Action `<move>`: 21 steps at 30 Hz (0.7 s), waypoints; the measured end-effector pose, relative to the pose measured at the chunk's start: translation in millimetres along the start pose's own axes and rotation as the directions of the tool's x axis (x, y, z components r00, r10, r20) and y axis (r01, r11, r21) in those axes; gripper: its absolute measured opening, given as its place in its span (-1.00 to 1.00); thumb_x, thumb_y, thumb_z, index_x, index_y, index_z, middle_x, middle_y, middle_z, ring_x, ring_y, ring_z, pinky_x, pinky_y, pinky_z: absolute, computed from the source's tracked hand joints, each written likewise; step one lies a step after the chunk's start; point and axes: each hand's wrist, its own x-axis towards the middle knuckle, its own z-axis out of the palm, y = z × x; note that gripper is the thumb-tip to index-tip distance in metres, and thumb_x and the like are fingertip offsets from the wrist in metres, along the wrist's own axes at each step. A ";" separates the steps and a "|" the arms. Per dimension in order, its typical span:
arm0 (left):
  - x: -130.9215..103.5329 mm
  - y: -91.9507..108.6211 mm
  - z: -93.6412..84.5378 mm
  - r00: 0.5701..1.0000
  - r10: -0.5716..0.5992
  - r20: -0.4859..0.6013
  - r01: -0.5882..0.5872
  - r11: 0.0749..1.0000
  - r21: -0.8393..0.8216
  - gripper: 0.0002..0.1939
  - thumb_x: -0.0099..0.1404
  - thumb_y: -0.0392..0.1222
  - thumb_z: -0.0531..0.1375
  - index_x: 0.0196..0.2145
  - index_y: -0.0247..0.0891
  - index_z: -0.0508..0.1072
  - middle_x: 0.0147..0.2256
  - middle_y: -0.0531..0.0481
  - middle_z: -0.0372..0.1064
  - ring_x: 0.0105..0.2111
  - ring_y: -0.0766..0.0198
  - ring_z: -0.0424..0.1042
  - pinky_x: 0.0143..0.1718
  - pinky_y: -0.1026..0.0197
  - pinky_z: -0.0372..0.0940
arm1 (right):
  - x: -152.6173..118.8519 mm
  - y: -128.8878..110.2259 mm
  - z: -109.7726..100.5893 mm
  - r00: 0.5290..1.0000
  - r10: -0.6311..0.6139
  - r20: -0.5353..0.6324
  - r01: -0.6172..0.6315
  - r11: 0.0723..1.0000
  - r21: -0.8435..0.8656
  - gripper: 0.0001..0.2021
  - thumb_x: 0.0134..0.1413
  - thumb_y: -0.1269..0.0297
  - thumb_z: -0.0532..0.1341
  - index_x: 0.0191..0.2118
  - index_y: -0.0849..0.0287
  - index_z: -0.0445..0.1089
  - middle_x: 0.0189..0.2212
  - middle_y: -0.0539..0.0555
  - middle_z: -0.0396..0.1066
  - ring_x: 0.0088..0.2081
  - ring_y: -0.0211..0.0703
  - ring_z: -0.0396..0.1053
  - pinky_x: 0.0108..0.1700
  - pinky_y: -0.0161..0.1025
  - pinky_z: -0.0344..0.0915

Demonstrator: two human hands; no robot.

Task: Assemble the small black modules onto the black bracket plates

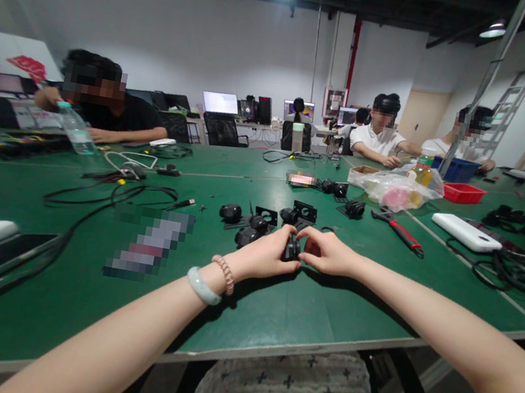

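Observation:
A small black rounded part (292, 249), much like a camera module, is between my two hands at the table's near side. My left hand (270, 252), with a bangle and beads on its wrist, has thumb and fingers closed about it. From the other side my right hand (326, 252) curls its fingers against the same part; whether it grips too is partly hidden. Just beyond and left of my hands lie several similar black modules (230, 212) and flat black brackets with a round hole (304, 212).
Right of my hands lies a red-handled wrench (402, 236), beyond it a white power bank (466, 233). A black cable (142, 187) and a pixelated flat object (152, 245) lie left. Further off are a plastic bag (396, 187), a red tray (464, 193), a water bottle (75, 131) and seated co-workers.

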 end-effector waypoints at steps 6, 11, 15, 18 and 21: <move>0.0 2.3 -0.7 1.000 -0.024 0.006 0.024 1.000 0.018 -0.46 0.02 0.00 0.12 -0.07 -0.28 0.09 -0.26 -0.11 0.28 -0.28 0.10 0.34 -0.32 0.17 0.24 | 0.6 2.0 -0.5 1.000 0.009 0.003 -0.009 1.000 -0.015 -0.69 -0.05 0.34 0.10 -0.12 0.22 0.18 -0.58 -0.05 0.29 -0.55 -0.35 0.24 -0.49 -0.42 0.09; -0.2 5.2 -1.9 0.999 -0.039 0.005 0.038 0.999 0.021 -0.46 0.02 -0.01 0.12 -0.07 -0.29 0.09 -0.27 -0.10 0.28 -0.28 0.10 0.34 -0.31 0.16 0.24 | 1.7 2.0 -1.3 1.000 0.017 -0.004 -0.017 0.999 -0.037 -0.70 -0.04 0.33 0.10 -0.12 0.23 0.22 -0.58 -0.04 0.30 -0.56 -0.34 0.22 -0.49 -0.41 0.07; -0.1 5.3 -1.8 0.999 -0.048 0.001 0.048 0.999 0.022 -0.45 0.01 -0.02 0.13 -0.07 -0.28 0.09 -0.26 -0.11 0.28 -0.26 0.09 0.34 -0.30 0.16 0.23 | 2.4 1.4 -1.2 1.000 0.024 -0.010 -0.025 0.999 -0.043 -0.72 -0.01 0.30 0.08 -0.13 0.24 0.25 -0.57 -0.02 0.32 -0.56 -0.34 0.22 -0.49 -0.41 0.07; 0.2 4.6 -1.2 0.999 -0.047 0.000 0.047 0.999 0.022 -0.44 0.01 -0.02 0.13 -0.07 -0.28 0.09 -0.26 -0.11 0.28 -0.26 0.09 0.34 -0.30 0.16 0.24 | 2.9 1.9 -0.6 0.999 0.042 -0.006 -0.042 0.998 -0.044 -0.73 0.01 0.28 0.07 -0.14 0.25 0.26 -0.56 -0.01 0.34 -0.56 -0.34 0.22 -0.48 -0.41 0.07; 0.3 4.0 -0.9 1.000 -0.027 -0.002 0.027 0.999 0.021 -0.45 0.02 -0.01 0.12 -0.07 -0.28 0.09 -0.27 -0.11 0.29 -0.28 0.10 0.35 -0.31 0.16 0.24 | 3.2 3.2 0.5 0.999 0.048 -0.003 -0.048 0.998 -0.031 -0.73 0.03 0.28 0.05 -0.13 0.25 0.26 -0.54 0.00 0.35 -0.53 -0.33 0.25 -0.45 -0.40 0.09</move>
